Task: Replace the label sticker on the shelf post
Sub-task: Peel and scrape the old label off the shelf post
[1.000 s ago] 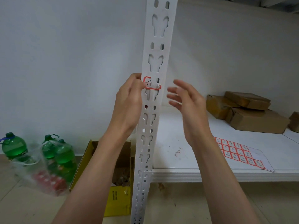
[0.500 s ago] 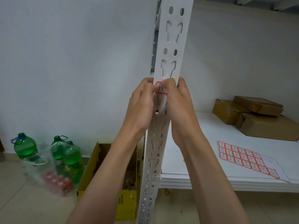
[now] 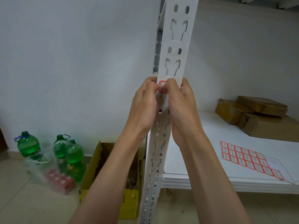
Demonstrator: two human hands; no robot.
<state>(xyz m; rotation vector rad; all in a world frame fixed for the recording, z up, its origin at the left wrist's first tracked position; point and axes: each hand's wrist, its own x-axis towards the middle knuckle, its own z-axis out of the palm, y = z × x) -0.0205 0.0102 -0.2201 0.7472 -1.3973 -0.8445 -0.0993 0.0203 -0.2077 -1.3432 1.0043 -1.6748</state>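
Both hands raised to the white slotted shelf post [image 3: 174, 65], meeting at the red-bordered label sticker [image 3: 161, 86] stuck on its front face just below a keyhole slot. Left hand [image 3: 144, 107] wrapped around the post's left edge, fingertips curled in and pinching at the sticker's left side. Right hand [image 3: 180, 102] hooked around the right edge, thumb and forefinger closed onto the sticker from the right, covering most of it. Only the top-left corner of the red border and a trace of handwriting left visible between the fingers.

Gripping the post from both sides probably done for bracing, so that the fingertips can work at the thin paper without slipping. Impossible to tell whether the sticker is being pressed flat or picked at for peeling; no lifted edge visible.

Sheet of matching red-bordered labels [image 3: 249, 159] laid flat on the white shelf [image 3: 202, 143] to the right, likely kept near as the supply, several cells at its far end blank. Brown cardboard parcels [image 3: 258, 115] stacked further back on the same shelf. On the floor to the left, green bottles [image 3: 28, 144] in a clear bag and an open yellow carton [image 3: 127, 206] beside the post's foot.
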